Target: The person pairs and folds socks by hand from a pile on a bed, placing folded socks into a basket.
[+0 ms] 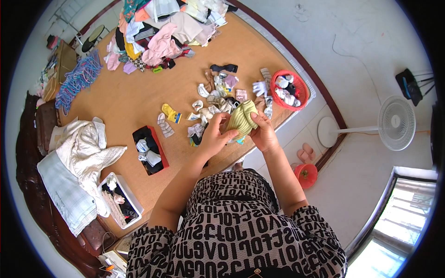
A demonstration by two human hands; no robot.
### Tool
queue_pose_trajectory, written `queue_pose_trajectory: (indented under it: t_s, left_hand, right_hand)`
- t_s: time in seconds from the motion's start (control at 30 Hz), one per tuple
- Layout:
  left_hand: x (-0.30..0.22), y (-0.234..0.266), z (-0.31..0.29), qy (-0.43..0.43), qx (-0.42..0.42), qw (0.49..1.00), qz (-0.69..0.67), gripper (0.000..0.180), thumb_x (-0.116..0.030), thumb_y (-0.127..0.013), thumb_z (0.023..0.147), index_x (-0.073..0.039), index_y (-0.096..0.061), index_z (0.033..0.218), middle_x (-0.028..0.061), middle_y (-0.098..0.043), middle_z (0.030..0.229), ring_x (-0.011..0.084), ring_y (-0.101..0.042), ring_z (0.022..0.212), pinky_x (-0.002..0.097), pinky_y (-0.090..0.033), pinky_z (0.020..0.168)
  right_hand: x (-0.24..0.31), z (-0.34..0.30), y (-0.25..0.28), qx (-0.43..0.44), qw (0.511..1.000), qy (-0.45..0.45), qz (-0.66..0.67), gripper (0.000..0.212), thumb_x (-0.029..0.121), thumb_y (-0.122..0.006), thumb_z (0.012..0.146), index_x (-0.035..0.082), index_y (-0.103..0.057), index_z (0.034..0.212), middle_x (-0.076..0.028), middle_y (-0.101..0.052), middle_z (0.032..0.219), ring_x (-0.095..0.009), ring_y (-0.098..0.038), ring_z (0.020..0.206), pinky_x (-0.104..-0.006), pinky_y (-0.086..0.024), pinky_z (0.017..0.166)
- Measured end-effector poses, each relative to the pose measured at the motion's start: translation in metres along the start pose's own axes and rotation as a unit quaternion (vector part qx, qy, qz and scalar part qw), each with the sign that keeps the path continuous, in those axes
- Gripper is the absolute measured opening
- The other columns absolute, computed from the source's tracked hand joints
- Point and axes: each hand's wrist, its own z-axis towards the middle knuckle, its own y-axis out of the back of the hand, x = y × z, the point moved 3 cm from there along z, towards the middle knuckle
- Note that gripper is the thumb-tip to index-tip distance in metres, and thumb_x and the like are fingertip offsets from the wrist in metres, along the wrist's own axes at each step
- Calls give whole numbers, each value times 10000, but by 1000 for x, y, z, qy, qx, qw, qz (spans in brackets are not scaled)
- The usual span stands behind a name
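A yellow-green ribbed sock [240,121], bunched and folded over on itself, is held up in front of me between both hands. My left hand [215,136] grips its left side with the thumb along the lower edge. On the other side, my right hand [264,133] pinches the folded end between thumb and fingers. Beneath and beyond the hands lies a loose heap of socks [214,99] in white, brown, grey and black. A yellow sock [171,113] and a striped sock [165,126] lie to the left of that heap.
A red basket [303,88] holds rolled socks at the right edge of the mat-covered bed [106,99]. Leftward are a black-and-red box [160,146] and a white bin [134,197]. Clothes [162,44] are piled far back; hangers [79,78] lie left. A fan [396,123] stands right.
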Motion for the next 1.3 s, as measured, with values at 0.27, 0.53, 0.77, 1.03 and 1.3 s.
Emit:
queue_pose_trajectory:
  t_s: [0.27, 0.53, 0.77, 1.03, 1.3]
  left_hand:
    - [-13, 5, 2, -18, -1, 1000, -5, 257, -235, -595, 863, -6, -519, 952, 55, -542, 876, 106, -509, 762, 265, -435, 665]
    - [-6, 14, 3, -24, -124, 983, 130, 253, -260, -572, 876, -25, -481, 859, 66, -538, 675, 146, -497, 565, 262, -406, 524]
    - [-16, 4, 2, -32, -22, 999, 37, 527, -458, -658, 747, -39, -564, 1052, 135, -630, 774, 219, -622, 710, 324, -460, 631]
    - [-13, -4, -2, 86, 11, 996, -26, 245, -106, -671, 745, 3, -615, 957, 45, -620, 837, 128, -577, 716, 281, -470, 677]
    - [-14, -7, -8, 182, -63, 972, -135, 251, -95, -698, 727, -22, -518, 887, 36, -565, 805, 101, -551, 701, 229, -462, 631]
  right_hand:
    - [-6, 2, 7, 16, 999, -4, -46, 173, 137, -607, 848, 58, -573, 997, -35, -625, 929, -113, -611, 819, -279, -528, 706]
    - [-3, -3, 8, 56, 997, 20, -43, 186, 148, -631, 836, 76, -583, 1001, 2, -620, 926, -88, -583, 819, -246, -493, 691]
    - [-2, -10, -2, 61, 996, -12, 58, 218, 147, -630, 833, 69, -579, 1030, -20, -626, 978, -128, -600, 856, -279, -505, 756]
    - [-1, 0, 12, 8, 982, 133, -133, 221, 76, -645, 814, 35, -579, 1021, -29, -628, 951, -112, -588, 827, -261, -488, 743]
    - [4, -27, -17, 11, 526, 474, -706, 366, 9, -642, 614, 114, -646, 965, -35, -458, 741, -201, -529, 679, -294, -474, 548]
